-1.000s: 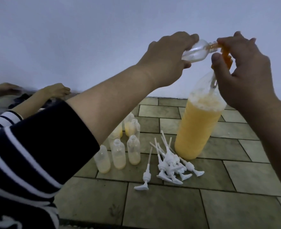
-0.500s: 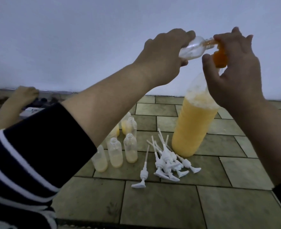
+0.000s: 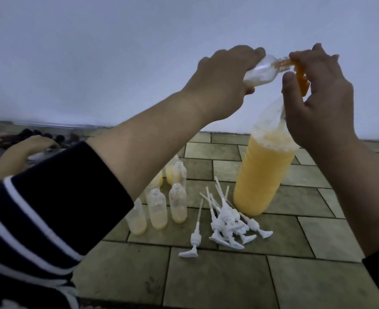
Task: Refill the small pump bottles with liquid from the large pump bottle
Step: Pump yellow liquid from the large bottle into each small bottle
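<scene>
- Orange pump head [image 3: 301,80] on the large bottle [image 3: 263,175]: right hand [image 3: 317,97] wrapped around it, thumb and fingers closed on the nozzle.
- Left hand [image 3: 226,85] gripping a small bottle [image 3: 105,71], tilted, mouth at the spout.
- Small bottle: clear thin plastic, light, likely squashy and slick if wet; hold mid-body, not the neck.
- Large bottle stands on the tiled floor [image 3: 206,282], mostly full, so heavy and stable.
- Other small bottles [image 3: 178,206] and loose white pumps [image 3: 228,224] alongside.
</scene>
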`<state>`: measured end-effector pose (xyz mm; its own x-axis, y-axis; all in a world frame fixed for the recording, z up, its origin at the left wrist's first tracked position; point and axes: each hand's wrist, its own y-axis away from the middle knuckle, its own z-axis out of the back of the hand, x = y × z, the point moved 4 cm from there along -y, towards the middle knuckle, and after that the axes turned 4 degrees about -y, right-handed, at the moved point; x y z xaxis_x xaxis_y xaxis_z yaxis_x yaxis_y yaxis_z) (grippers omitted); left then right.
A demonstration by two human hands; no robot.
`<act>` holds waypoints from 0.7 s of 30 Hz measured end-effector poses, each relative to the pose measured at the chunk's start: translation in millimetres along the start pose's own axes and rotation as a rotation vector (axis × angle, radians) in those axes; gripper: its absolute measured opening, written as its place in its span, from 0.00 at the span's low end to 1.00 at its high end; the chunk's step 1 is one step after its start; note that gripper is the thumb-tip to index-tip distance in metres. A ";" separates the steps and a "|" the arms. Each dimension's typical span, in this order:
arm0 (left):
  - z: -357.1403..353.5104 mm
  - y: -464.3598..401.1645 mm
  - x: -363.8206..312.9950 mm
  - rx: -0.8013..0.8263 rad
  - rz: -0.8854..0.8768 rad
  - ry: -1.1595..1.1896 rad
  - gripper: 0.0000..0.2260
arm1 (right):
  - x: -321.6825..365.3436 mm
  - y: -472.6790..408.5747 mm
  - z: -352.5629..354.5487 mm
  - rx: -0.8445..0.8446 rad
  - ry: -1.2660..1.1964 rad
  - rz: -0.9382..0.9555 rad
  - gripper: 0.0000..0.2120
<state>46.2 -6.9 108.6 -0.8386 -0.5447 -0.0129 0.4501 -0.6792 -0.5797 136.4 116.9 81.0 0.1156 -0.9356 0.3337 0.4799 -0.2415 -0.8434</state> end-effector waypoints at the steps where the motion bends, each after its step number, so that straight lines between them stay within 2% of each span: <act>1: 1.0 0.2 1.7 0.009 0.007 0.001 0.21 | 1.1 -1.4 -0.1 0.020 0.007 0.004 0.20; 5: 13.6 -2.1 3.7 -0.022 -0.001 -0.005 0.19 | 7.9 -11.0 6.0 0.083 0.081 0.071 0.22; 9: 13.8 -4.5 3.2 -0.064 -0.012 -0.039 0.20 | 7.3 -10.6 4.0 0.039 0.079 0.057 0.22; 13: 0.2 -3.0 0.0 -0.019 -0.019 -0.034 0.21 | -0.8 -2.9 -2.0 0.009 0.060 0.023 0.20; 18: 8.9 -3.4 1.6 -0.012 -0.003 -0.030 0.18 | 1.8 -9.6 4.7 0.108 0.095 0.061 0.21; 21: 15.3 -6.7 -0.6 -0.055 -0.007 -0.069 0.19 | 3.8 -16.8 10.8 0.100 0.096 0.073 0.22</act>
<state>48.4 -9.5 125.0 -0.8177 -0.5739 0.0460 0.4255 -0.6562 -0.6231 138.1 120.1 101.0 0.0719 -0.9712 0.2273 0.5581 -0.1497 -0.8162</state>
